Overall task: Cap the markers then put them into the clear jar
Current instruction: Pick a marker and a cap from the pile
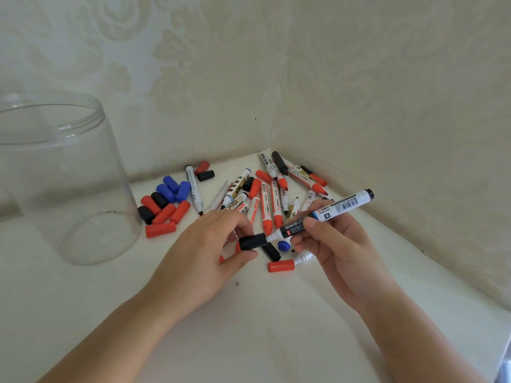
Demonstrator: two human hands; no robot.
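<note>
Fingers of left hand (210,244) pinch black cap (252,241); right hand (331,244) grips marker (329,214)

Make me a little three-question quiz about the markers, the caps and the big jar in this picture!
1. True or false: the clear plastic jar already has markers inside.
2. Which colour is the cap that the left hand is pushing onto the white marker with a barcode held by the right hand? A red, B black, C blue.
3. Fill in: the pile of loose red, blue and black caps lies between the jar and the heap of ____.

Key: 1 false, the jar looks empty. 2 B. 3 markers.
</note>
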